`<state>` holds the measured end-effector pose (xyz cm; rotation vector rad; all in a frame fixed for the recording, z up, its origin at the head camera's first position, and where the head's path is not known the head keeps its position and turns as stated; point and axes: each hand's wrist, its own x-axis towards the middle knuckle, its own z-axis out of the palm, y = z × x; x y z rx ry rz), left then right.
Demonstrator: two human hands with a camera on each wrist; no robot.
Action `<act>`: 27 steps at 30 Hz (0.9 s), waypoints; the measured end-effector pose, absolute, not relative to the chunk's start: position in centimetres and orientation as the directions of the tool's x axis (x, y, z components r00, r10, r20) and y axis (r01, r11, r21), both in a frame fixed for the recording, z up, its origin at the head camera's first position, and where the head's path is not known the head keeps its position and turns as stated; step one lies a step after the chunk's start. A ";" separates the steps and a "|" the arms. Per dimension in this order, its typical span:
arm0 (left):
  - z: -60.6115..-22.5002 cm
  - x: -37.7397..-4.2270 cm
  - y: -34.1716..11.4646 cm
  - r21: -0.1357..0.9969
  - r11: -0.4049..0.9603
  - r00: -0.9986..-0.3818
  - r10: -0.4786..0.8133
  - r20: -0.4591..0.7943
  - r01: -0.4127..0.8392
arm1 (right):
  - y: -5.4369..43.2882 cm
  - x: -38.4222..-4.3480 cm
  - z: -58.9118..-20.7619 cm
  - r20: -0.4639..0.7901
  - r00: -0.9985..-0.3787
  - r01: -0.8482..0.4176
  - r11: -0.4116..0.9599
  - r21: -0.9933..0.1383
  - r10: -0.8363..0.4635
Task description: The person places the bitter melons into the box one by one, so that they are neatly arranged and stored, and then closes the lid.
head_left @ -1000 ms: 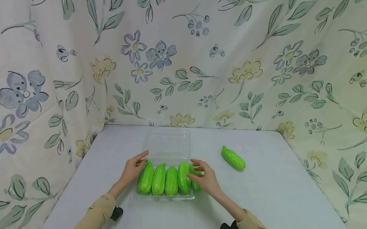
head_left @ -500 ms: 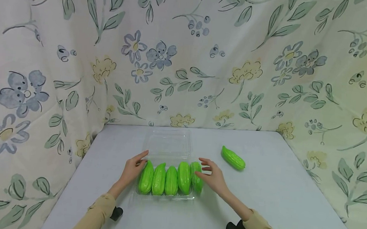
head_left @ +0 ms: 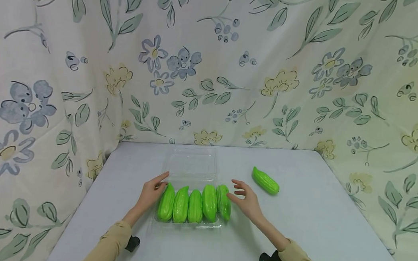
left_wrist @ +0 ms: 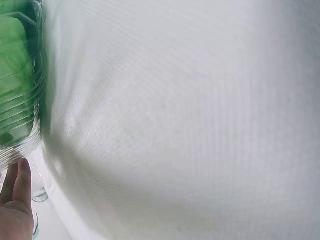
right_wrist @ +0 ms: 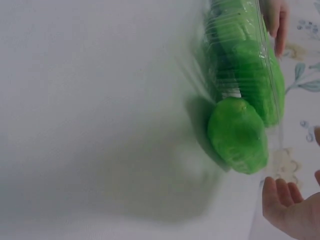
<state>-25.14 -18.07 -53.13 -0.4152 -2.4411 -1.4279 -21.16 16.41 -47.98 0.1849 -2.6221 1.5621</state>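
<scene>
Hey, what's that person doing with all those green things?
A person has both hands around a clear plastic box, its lid open. Four green gourds lie side by side inside. The left hand is at the box's far left corner. The right hand, fingers apart and holding nothing, is beside a fifth gourd at the box's right end. A sixth gourd lies alone on the table.

Four green gourds (head_left: 180, 206) lie abreast in an open clear box (head_left: 210, 225); a fifth gourd (head_left: 225, 203) lies just outside, a sixth gourd (head_left: 265, 181) nearer the table's (head_left: 315, 217) far right corner.
</scene>
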 end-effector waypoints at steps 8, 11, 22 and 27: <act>-53.1 -25.1 -18.1 0.792 0.472 -0.917 0.102 0.386 0.386 | 16.9 -21.8 -48.6 0.147 -0.988 -0.149 0.485 -0.862 -0.042; -53.0 -25.1 -18.1 0.796 0.469 -0.918 0.102 0.383 0.384 | 17.1 -22.1 -48.8 0.144 -0.989 -0.142 0.485 -0.863 -0.034; -53.0 -25.0 -18.0 0.795 0.471 -0.918 0.095 0.385 0.382 | 16.9 -23.0 -49.4 0.069 -0.997 -0.070 0.487 -0.871 -0.021; -53.0 -25.0 -18.0 0.790 0.477 -0.917 0.096 0.388 0.384 | 16.6 -23.4 -49.9 0.001 -0.999 -0.025 0.489 -0.872 -0.050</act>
